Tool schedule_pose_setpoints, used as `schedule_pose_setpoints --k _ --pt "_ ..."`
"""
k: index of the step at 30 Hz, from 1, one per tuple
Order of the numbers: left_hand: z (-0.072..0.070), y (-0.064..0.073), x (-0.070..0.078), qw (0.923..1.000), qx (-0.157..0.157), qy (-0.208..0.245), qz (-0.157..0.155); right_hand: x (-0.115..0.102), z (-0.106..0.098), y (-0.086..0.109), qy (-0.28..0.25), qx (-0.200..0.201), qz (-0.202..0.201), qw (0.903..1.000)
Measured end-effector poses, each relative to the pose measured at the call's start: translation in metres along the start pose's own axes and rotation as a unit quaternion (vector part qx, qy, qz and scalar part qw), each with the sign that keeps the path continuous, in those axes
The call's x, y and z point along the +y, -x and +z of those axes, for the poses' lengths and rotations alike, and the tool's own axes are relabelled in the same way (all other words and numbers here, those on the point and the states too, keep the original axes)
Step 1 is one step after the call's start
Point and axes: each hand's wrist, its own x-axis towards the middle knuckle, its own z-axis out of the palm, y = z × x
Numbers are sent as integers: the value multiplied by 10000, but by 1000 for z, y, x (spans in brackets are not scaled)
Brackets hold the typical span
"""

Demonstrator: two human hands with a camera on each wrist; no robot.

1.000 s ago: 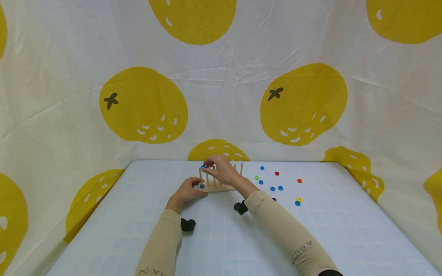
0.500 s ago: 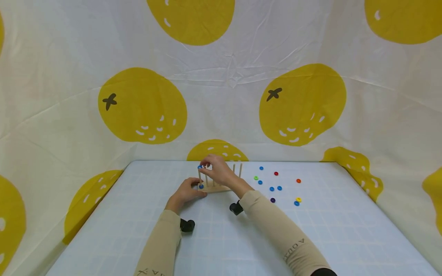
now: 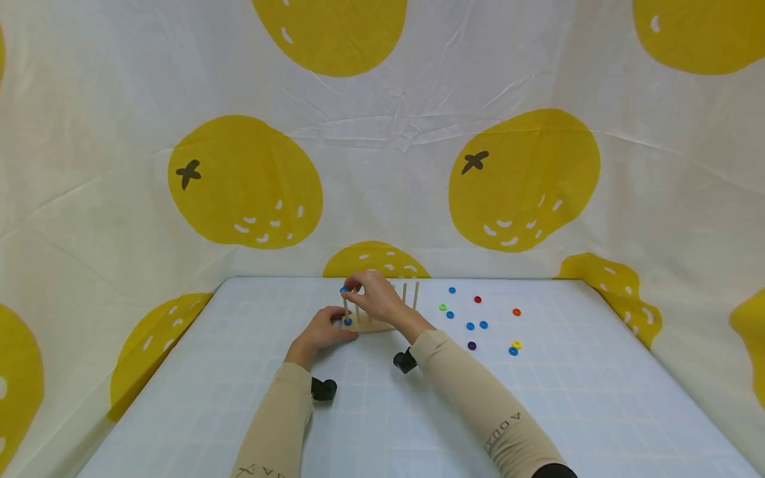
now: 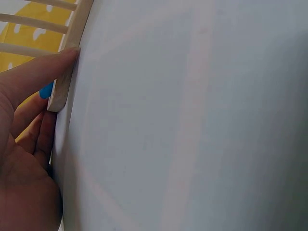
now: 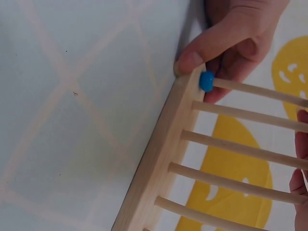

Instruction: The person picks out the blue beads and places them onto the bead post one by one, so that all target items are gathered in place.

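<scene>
A wooden peg stand [image 3: 382, 326] with several upright pegs sits on the table. My left hand [image 3: 325, 330] grips the left end of its base, thumb along the front and fingers behind, as the left wrist view also shows. One blue ring [image 5: 206, 81] lies at the foot of the leftmost peg. My right hand [image 3: 378, 299] pinches another blue ring [image 3: 344, 289] at the top of that same peg. In the right wrist view only some right fingertips [image 5: 301, 137] show at the edge, and the held ring is out of sight.
Loose rings are scattered right of the stand: several blue ones [image 3: 483, 324], a green ring [image 3: 443, 307], a red ring [image 3: 477, 299], an orange ring [image 3: 516, 312], a yellow ring [image 3: 517, 344] touching a blue one, and a purple ring [image 3: 472, 345]. A patterned curtain [image 3: 382, 192] hangs behind the table.
My right hand has moved slightly left, bringing the pinched blue ring to the top of the leftmost peg. The left hand keeps its grip on the stand.
</scene>
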Motion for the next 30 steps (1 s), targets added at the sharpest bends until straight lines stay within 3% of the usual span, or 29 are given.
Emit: schedule_pose_setpoints --k 30 --pt "1 -1 -2 9999 -48 -17 161 2 3 3 252 -53 100 9996"
